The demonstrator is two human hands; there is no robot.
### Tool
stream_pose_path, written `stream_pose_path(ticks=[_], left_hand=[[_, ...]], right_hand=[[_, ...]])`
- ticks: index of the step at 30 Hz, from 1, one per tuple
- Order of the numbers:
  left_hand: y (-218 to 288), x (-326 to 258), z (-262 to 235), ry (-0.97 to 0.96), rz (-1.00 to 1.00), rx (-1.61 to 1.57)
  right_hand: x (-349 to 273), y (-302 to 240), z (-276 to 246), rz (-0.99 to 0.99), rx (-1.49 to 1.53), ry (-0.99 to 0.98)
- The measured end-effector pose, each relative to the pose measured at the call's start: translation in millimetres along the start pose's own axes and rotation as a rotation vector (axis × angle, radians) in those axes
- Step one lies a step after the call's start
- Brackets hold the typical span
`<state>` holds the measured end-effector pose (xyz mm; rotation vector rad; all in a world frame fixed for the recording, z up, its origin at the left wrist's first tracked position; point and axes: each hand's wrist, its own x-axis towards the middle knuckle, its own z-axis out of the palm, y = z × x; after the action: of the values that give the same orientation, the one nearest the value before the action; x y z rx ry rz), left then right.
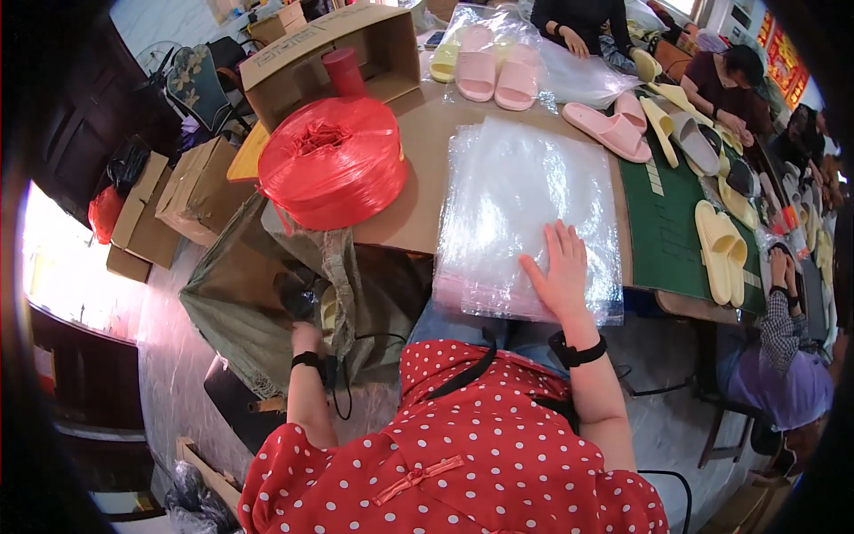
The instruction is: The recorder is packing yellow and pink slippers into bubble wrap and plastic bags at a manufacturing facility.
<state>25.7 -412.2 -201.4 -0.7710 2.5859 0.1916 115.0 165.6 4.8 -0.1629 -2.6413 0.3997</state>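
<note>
On the flap of the open carton [298, 49] there is dark printing, slanted and not sharp, and on the far wall a red hanging [783, 58] bears yellow characters. The green mat [663, 236] has pale line marks.

The stack of clear plastic bags [498, 205] lies on the brown table top [414, 209], at its front edge, between the roll of red twine [329, 165] and the green mat. The bags are transparent and shiny, with small wrinkles and bright reflections; along the lower edge they look pinkish.

The right hand [562, 271] is open and flat upon the stack, its thumb spread apart, and it grips nothing visible. The left hand [307, 336] is at the mouth of the grey-green sack [236, 298], near a dark object [296, 298]; its fingers are hidden, so I cannot tell how far they are open or whether they hold something.
</note>
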Motion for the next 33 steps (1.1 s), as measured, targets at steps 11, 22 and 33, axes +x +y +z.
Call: stream_pose_path(ticks=[11, 22, 33], left_hand=[[198.1, -309.7, -224.7, 0.311, 1.223, -0.684], [344.7, -270.8, -131.4, 0.251, 1.598, -0.208], [344.2, -265.4, -122.3, 0.261, 1.583, -0.249]], right_hand=[[-1.9, -1.1, -6.0, 0.066, 0.006, -0.009], [-2.0, -5.0, -11.9, 0.058, 0.017, -0.001], [4.4, 37.3, -34.6, -0.054, 0.282, -0.166]])
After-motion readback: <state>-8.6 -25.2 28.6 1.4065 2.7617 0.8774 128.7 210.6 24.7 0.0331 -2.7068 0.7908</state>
